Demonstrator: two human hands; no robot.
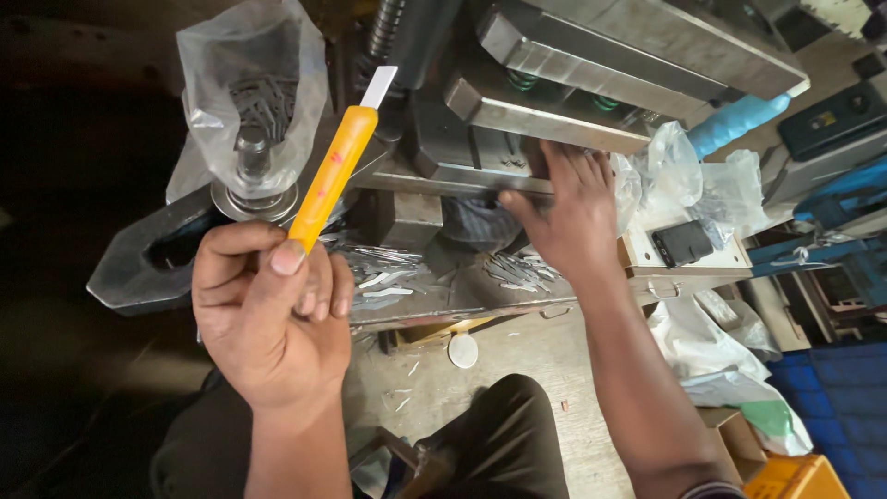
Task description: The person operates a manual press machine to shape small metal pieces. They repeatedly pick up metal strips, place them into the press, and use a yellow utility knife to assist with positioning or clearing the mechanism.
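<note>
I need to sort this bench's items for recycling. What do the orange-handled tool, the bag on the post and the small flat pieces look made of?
Orange-handled tool in left hand: apparently plastic handle, pale flat metal blade. Bag: thin clear plastic, crinkled and see-through. Small flat pieces: probably sheet metal, grey with bright glints.

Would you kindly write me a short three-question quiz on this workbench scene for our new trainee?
1. True or false: the left hand holds a yellow-handled tool in a closed grip.
2. Where does the right hand rest? A) on the plastic bag B) on the metal press C) on the floor
3. Fill in: small flat metal ___ lie on the press bed below the right hand.

Key: 1 true; 2 B; 3 pieces.
</note>
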